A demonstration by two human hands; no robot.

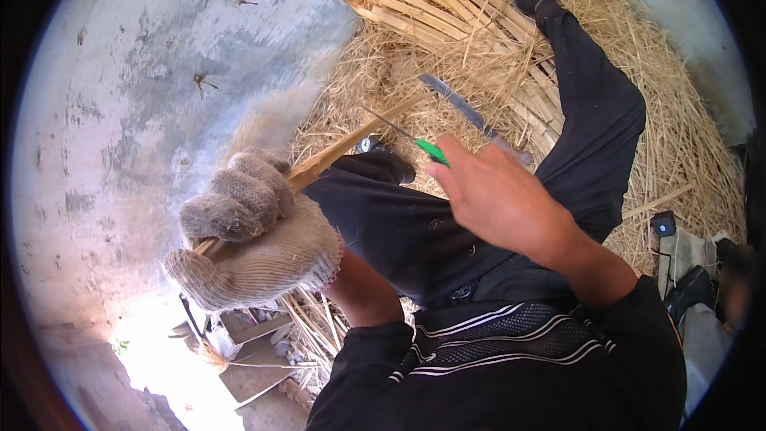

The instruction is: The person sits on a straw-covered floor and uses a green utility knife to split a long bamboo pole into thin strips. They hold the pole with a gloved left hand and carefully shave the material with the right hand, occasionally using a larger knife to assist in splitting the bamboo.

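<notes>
My left hand, in a knitted grey-white work glove, is closed around a long tan strip of split wood or bamboo. The strip slants up and away to the right, and a short end shows below the fingers. My bare right hand grips a small knife by its green handle. The knife's thin blade points up and left, close to the strip; I cannot tell whether they touch. Beyond my right hand lies a larger knife with a long grey blade and a pale handle.
Straw-like shavings cover the floor around my legs. A pile of split strips lies ahead. At left is a worn pale wall or slab. Scraps and sticks lie at lower left, and cloth and dark objects at lower right.
</notes>
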